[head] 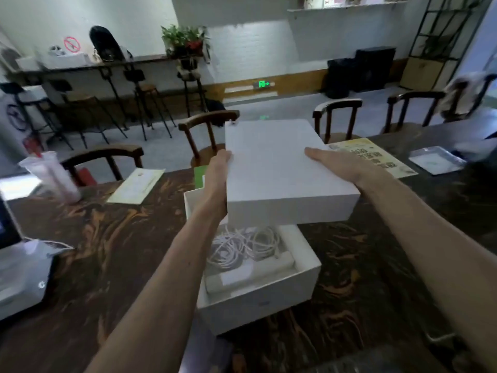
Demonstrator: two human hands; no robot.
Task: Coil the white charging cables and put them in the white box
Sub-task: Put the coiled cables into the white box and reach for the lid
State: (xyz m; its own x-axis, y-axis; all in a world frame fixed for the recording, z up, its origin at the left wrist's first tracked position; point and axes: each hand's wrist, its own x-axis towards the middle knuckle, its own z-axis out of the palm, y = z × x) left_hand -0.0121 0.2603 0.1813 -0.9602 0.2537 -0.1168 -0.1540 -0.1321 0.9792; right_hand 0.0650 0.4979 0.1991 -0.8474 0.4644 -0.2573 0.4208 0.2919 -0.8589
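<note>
The white box [269,297] stands open on the dark table, near the middle. Inside it lie coiled white charging cables [242,246] on top of flat white packets. Both hands hold the white box lid [279,173] in the air above the far half of the box, tilted toward me. My left hand [216,173] grips the lid's left edge, fingers hidden under it. My right hand [341,164] holds the lid's right side with the thumb lying flat on top.
A yellow leaflet [376,154] and a clear plastic bag [437,160] lie at the far right. A pale paper [135,185] and a plastic cup [51,176] sit at the far left, a silver device [21,275] at the left edge. Wooden chairs [207,135] line the far side.
</note>
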